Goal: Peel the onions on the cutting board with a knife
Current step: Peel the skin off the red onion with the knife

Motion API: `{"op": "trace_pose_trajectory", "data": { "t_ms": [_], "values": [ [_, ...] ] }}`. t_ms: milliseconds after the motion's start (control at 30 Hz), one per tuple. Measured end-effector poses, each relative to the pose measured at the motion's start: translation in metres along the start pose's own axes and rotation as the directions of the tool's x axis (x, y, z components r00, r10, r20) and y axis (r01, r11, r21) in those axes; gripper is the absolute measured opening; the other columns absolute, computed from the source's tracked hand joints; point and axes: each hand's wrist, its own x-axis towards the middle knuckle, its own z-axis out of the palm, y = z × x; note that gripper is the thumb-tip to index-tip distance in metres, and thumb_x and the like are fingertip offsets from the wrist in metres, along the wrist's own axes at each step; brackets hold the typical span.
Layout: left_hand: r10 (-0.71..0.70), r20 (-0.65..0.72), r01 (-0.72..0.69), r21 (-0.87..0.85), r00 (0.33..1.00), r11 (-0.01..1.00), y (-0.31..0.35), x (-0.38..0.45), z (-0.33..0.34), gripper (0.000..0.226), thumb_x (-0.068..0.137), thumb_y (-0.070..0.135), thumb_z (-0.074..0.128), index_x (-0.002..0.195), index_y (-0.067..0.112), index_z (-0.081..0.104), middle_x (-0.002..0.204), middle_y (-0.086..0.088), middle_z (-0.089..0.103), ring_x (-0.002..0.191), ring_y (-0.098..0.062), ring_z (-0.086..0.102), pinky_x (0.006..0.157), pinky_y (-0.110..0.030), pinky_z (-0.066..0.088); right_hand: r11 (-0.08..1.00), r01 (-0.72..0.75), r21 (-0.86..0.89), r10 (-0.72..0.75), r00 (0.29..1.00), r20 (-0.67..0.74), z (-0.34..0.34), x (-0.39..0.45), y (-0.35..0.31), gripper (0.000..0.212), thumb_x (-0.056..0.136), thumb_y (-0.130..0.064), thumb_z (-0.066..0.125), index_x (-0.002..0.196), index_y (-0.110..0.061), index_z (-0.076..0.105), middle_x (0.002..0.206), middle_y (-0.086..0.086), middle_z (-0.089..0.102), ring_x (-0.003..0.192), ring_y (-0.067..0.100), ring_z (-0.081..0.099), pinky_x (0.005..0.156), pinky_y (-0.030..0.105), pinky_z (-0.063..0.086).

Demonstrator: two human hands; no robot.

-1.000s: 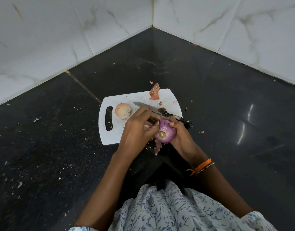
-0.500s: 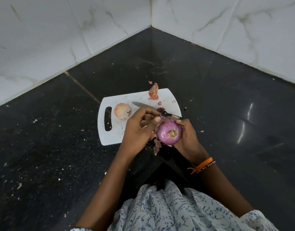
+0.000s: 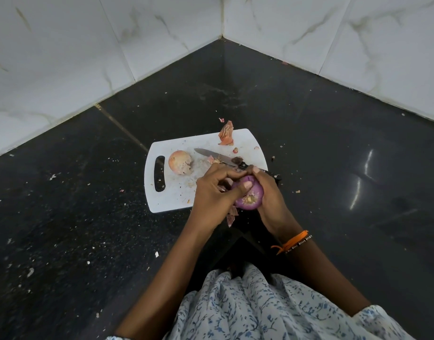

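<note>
1. Compared w/ a moment ago, left hand [image 3: 212, 196] moves its thumb onto the purple onion [image 3: 250, 198], pinching skin.
2. Right hand [image 3: 267, 192] grips it; onion turns a bit.
3. Knife [image 3: 217, 157] lies unused on the cutting board [image 3: 167, 200], so peeling goes by fingers; 2nd onion [image 3: 179, 162] waits.

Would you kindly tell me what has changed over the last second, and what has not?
Both hands turned the purple peeled onion: its cut end, tilted left a second ago, swung right, then toward the camera. The left hand shifted its thumb onto the top; the right hand kept holding it. The steel knife, unpeeled pale onion and white cutting board stayed put.
</note>
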Motion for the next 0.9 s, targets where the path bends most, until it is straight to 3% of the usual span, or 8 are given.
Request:
{"op": "trace_pose_trajectory", "data": {
  "t_ms": [67,200,400,500,600,700,800,900],
  "values": [
    [-0.033,-0.020,0.032,-0.047,0.999,0.998,0.0000,0.0023,0.0014,0.018,0.084,0.012,0.067,0.077,0.028,0.068,0.087,0.007,0.059,0.084,-0.007,0.057,0.075,-0.027,0.051,0.996,0.019,-0.082,-0.023,0.999,-0.048,-0.0010,0.0004,0.0006,0.035,0.100,-0.024,0.037,0.083,-0.020,0.067,0.076,-0.003,0.071,0.071,0.009,0.068,0.062,0.022,0.053],
    [-0.064,-0.014,0.062,-0.089,0.998,0.994,-0.0018,0.0036,0.0012,0.016,0.089,0.011,0.060,0.078,0.020,0.069,0.085,0.003,0.058,0.084,-0.013,0.058,0.070,-0.027,0.051,0.993,-0.051,-0.109,0.042,0.995,-0.087,-0.0028,-0.0004,0.0044,0.022,0.099,-0.031,0.042,0.092,-0.024,0.061,0.088,-0.005,0.065,0.081,0.011,0.062,0.082,0.037,0.050],
    [-0.102,0.006,0.102,-0.117,0.995,0.988,0.0026,0.0011,-0.0013,0.022,0.091,0.011,0.058,0.091,0.030,0.069,0.095,0.010,0.062,0.092,-0.006,0.061,0.066,-0.015,0.051,0.989,-0.051,-0.139,0.035,0.993,-0.115,-0.0020,0.0027,0.0029,0.030,0.085,-0.044,0.045,0.071,-0.042,0.072,0.074,-0.017,0.070,0.071,-0.001,0.064,0.068,0.019,0.052],
    [-0.066,-0.003,0.066,-0.058,0.998,0.996,0.0039,-0.0004,-0.0023,0.027,0.086,0.007,0.063,0.090,0.033,0.069,0.095,0.013,0.062,0.089,0.000,0.061,0.076,-0.022,0.054,0.993,-0.063,-0.100,0.049,0.990,-0.134,-0.0049,0.0040,0.0064,0.027,0.087,-0.043,0.047,0.078,-0.035,0.071,0.081,-0.012,0.070,0.081,0.006,0.064,0.083,0.034,0.050],
    [-0.011,0.002,0.011,0.003,1.000,1.000,0.0045,-0.0018,-0.0011,0.031,0.082,0.002,0.065,0.093,0.031,0.069,0.095,0.014,0.062,0.088,0.003,0.060,0.079,-0.018,0.052,0.995,-0.060,-0.083,0.047,0.988,-0.149,-0.0067,0.0021,0.0067,0.022,0.086,-0.042,0.048,0.082,-0.030,0.066,0.081,-0.010,0.068,0.086,0.014,0.060,0.092,0.046,0.044],
    [0.003,0.006,-0.003,0.010,1.000,1.000,0.0041,-0.0017,-0.0009,0.032,0.080,0.001,0.066,0.094,0.029,0.068,0.095,0.014,0.062,0.088,0.004,0.059,0.078,-0.015,0.050,0.992,-0.067,-0.105,0.049,0.985,-0.165,-0.0048,0.0039,0.0038,0.026,0.090,-0.036,0.045,0.079,-0.027,0.067,0.079,-0.007,0.068,0.082,0.016,0.059,0.085,0.042,0.046],
    [0.004,0.013,-0.004,0.022,1.000,1.000,0.0041,-0.0016,-0.0009,0.033,0.078,0.001,0.068,0.093,0.031,0.068,0.094,0.015,0.062,0.087,0.004,0.059,0.078,-0.014,0.050,0.991,-0.103,-0.083,0.082,0.969,-0.231,-0.0009,0.0069,0.0003,0.033,0.099,-0.026,0.039,0.087,-0.009,0.064,0.083,0.011,0.065,0.076,0.022,0.061,0.075,0.034,0.050],
    [0.011,0.002,-0.011,0.027,1.000,1.000,0.0039,-0.0017,-0.0003,0.034,0.075,-0.001,0.069,0.089,0.030,0.069,0.093,0.011,0.063,0.085,0.002,0.059,0.078,-0.016,0.050,0.990,-0.069,-0.124,0.045,0.982,-0.182,-0.0012,0.0041,0.0012,0.034,0.093,-0.031,0.044,0.096,-0.003,0.063,0.090,0.014,0.065,0.078,0.020,0.063,0.073,0.034,0.053]
  ]
}}
